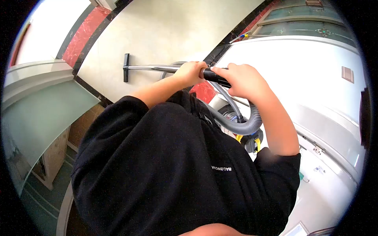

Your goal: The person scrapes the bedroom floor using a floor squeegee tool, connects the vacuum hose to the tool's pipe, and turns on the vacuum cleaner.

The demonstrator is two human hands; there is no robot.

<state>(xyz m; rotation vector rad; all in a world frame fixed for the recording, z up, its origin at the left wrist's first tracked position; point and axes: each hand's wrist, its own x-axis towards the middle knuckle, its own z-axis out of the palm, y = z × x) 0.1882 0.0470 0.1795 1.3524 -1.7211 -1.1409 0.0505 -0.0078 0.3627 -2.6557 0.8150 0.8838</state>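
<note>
My left hand [191,73] is wrapped round the dark upper part of a vacuum cleaner wand [151,67]. My right hand [244,80] grips the black handle [215,76] just behind it, its forefinger stretched along the top. The silver tube runs left to a flat black floor head [126,67], which rests on the pale floor. From the handle a grey ribbed hose [254,120] curls down below my right forearm. The vacuum cleaner body [252,141], dark with yellow parts, is partly hidden behind my black shirt and the hose.
Pale tiles [157,31] with a black and red border [84,35] form the floor. A white wall [291,59] with a switch plate [347,74] stands at the right. A frosted glass panel [47,114] is at the left, and a thin pole [246,36] lies at the upper right.
</note>
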